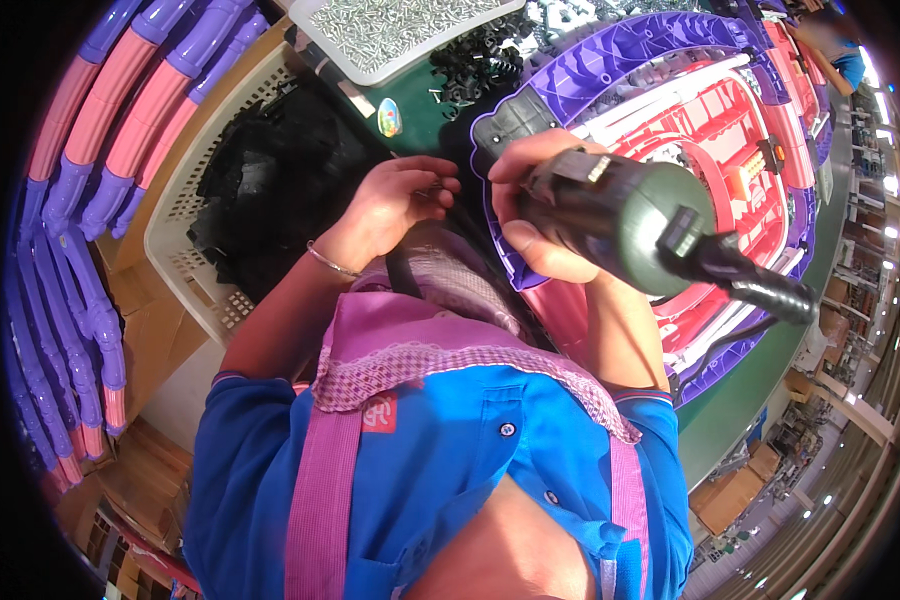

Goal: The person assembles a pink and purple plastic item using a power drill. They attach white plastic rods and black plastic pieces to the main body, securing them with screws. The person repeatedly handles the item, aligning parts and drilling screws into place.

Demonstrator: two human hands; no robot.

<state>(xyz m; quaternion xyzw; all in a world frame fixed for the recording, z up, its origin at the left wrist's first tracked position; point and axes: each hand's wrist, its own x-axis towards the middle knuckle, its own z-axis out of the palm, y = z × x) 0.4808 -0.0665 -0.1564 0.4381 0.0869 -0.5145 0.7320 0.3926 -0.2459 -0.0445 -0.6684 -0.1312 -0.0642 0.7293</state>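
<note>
My right hand [532,244] grips a dark corded electric screwdriver [607,210] over the near edge of a purple plastic frame [607,64]. Its tip is hidden. Black plastic corner pieces [510,124] sit in the frame, and a pink and red plastic assembly [720,127] lies within it, crossed by white rods. To the left, my left hand [394,199] is raised with curled fingers, between the frame and a basket of black parts. Something small and dark may be between its fingertips; I cannot tell what.
A white tray of small metal screws [390,37] stands at the back beside loose black plastic clips [472,64] on the green table [727,420]. A cream plastic basket [172,225] holds black parts. Purple and pink tubes [82,120] are stacked at left. Another person [840,60] is far right.
</note>
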